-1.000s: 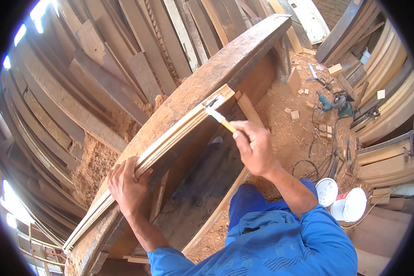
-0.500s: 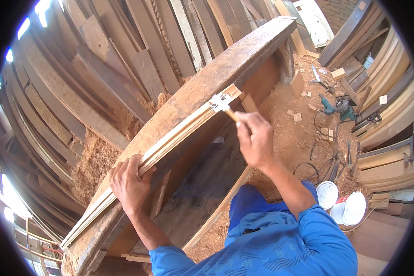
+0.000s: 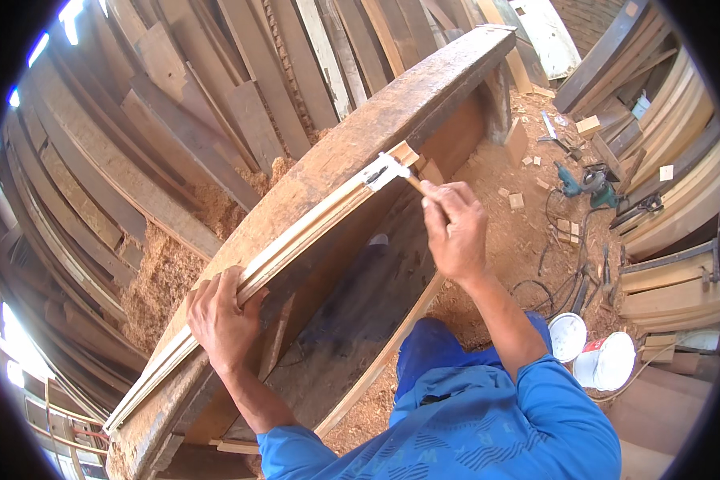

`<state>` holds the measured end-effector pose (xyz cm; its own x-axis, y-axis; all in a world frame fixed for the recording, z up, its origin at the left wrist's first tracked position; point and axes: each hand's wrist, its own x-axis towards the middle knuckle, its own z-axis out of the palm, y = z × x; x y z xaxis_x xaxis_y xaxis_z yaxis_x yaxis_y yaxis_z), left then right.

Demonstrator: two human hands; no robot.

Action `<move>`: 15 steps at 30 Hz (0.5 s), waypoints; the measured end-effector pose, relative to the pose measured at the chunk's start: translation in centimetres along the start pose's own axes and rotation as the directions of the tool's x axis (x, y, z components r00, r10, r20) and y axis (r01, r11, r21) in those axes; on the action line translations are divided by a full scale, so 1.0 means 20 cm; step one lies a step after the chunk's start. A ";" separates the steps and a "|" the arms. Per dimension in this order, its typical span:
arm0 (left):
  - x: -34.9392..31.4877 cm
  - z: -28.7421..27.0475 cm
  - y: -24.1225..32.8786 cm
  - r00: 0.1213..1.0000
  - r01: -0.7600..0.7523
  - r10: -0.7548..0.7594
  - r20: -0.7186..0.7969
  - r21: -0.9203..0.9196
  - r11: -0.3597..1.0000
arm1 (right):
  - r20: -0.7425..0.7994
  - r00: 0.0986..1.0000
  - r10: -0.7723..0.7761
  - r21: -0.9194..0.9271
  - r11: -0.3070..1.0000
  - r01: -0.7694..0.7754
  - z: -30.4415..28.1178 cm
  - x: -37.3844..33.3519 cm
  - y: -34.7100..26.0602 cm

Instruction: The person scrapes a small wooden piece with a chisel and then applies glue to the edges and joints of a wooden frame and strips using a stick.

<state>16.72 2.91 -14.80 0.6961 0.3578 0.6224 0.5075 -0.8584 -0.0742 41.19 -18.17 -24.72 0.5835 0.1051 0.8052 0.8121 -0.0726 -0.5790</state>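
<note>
A long, pale, grooved wooden moulding (image 3: 308, 230) lies along the near edge of a thick, worn workbench (image 3: 376, 108). My left hand (image 3: 226, 316) is closed over its lower left part, fingers on top and thumb on the near side. My right hand (image 3: 456, 228) grips the thin wooden handle of a tool (image 3: 414, 184) by the moulding's far right end. The tool's head is bright white and touches or hovers over a white patch (image 3: 380, 172) on the wood. Glare hides whether the head is bristle or metal.
Rough boards (image 3: 176, 72) lean beyond the bench above heaped wood shavings (image 3: 168, 288). On the floor to the right lie a green power tool (image 3: 588, 186), cables, offcuts and a square (image 3: 549, 128). Two white buckets (image 3: 608, 360) stand by my right knee. Stacked timber (image 3: 672, 280) lines the right side.
My right hand has shifted slightly right, drawing the tool with it; its head looks thinner and more tilted. My left hand stays on the moulding, almost unmoved.
</note>
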 end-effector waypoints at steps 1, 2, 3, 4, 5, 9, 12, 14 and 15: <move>0.00 0.00 0.00 1.000 -0.002 0.002 0.000 -0.002 1.000 | -0.002 1.000 0.000 -0.002 1.000 0.000 -0.02 0.01 0.02; 0.01 0.01 0.00 1.000 0.000 0.001 0.007 -0.003 1.000 | -0.020 1.000 0.012 -0.020 1.000 -0.013 -0.03 0.02 0.03; 0.01 0.01 0.00 1.000 0.001 -0.001 0.015 -0.004 1.000 | -0.039 0.999 0.024 -0.036 0.999 -0.025 -0.04 0.03 0.05; 0.01 0.01 0.00 1.000 -0.001 0.001 0.013 -0.005 1.000 | -0.006 0.996 -0.091 -0.061 0.994 0.090 -0.05 0.03 0.06; 0.01 0.01 -0.01 0.999 -0.034 0.035 -0.023 0.006 0.999 | -0.007 0.996 -0.089 -0.062 0.994 0.089 -0.04 0.02 0.05; 0.00 0.01 -0.02 0.996 -0.065 0.066 -0.060 0.010 0.998 | 0.120 0.991 0.066 0.221 0.971 -0.092 -0.03 -0.02 0.05; 0.02 0.01 0.01 1.000 -0.010 0.010 0.000 -0.022 1.000 | 0.010 0.943 0.332 0.264 0.909 -0.322 -0.07 0.01 0.10; 0.01 0.01 0.00 1.000 -0.002 0.002 0.010 -0.014 1.000 | 0.063 0.992 0.112 0.223 0.967 -0.124 -0.06 0.02 0.10; 0.01 0.01 -0.01 1.000 0.006 -0.005 0.017 -0.006 1.000 | 0.122 0.986 -0.111 0.193 0.977 0.087 -0.06 0.03 0.08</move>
<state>16.84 3.13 -14.75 0.7021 0.3688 0.6091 0.5084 -0.8586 -0.0662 42.85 -19.38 -24.99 0.4847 0.2328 0.8431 0.8437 0.1298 -0.5209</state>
